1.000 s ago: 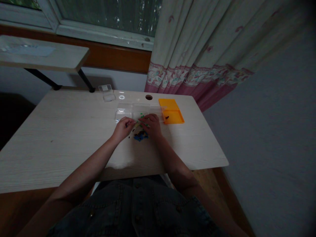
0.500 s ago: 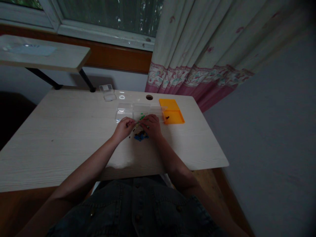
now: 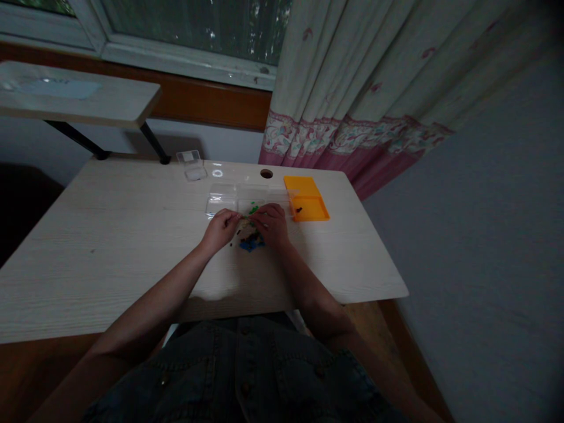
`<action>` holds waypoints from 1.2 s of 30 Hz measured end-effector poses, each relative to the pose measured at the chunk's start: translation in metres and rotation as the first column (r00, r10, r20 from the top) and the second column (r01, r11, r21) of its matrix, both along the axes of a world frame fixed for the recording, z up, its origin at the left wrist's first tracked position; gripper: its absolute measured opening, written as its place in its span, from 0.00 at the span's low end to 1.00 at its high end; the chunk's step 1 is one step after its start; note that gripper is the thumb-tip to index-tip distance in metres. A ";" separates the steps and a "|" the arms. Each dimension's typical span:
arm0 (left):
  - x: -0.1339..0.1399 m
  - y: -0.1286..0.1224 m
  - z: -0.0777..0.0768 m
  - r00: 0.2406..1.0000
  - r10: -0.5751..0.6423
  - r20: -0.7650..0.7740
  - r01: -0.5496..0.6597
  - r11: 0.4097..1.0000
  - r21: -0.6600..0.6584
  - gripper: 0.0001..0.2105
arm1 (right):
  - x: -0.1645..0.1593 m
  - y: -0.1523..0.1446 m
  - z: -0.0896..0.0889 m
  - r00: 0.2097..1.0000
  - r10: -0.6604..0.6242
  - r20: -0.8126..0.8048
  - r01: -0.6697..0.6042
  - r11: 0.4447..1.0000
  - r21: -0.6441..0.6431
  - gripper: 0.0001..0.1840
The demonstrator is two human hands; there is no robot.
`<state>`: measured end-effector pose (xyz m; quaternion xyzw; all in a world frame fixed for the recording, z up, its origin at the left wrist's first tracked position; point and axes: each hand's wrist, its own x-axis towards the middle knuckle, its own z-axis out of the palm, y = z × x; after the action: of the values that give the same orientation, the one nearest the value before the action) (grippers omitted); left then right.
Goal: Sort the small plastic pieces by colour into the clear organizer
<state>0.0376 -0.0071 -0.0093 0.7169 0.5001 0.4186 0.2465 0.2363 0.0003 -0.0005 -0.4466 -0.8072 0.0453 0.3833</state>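
The person works with both hands at a pale desk [image 3: 132, 235], where an open orange case [image 3: 314, 207] lies near the far right corner with a small dark piece [image 3: 299, 210] inside it. A clear tray [image 3: 221, 201] of several compartments reaches leftward from the case's left edge (the right hand hides part of it).

Left of the orange case and a little nearer the person, the right hand [image 3: 272, 226] bends over the small pieces; the left hand [image 3: 219, 228] faces it, farther left of the case. Their fingertips come close together, but what, if anything, either hand clamps is too small and dim to tell.

Green pieces [image 3: 254, 208] show left of the case, just beyond the meeting fingertips. Blue pieces [image 3: 250, 245] lie in a heap on the desk, left of the case and nearer the person, with dark pieces [image 3: 253, 237] against their far side. Well to the left of the case, toward the desk's back edge, a small clear box [image 3: 195, 174] stands with its lid raised.
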 end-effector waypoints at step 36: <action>-0.001 -0.001 -0.001 1.000 -0.022 -0.006 0.022 1.000 0.006 0.14 | 0.016 0.010 -0.007 0.887 -0.454 -0.084 0.452 0.891 -0.047 0.10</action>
<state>0.0365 -0.0082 -0.0105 0.7244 0.4915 0.4154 0.2474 0.2519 0.0099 -0.0075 -0.6248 -0.6614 -0.0142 0.4147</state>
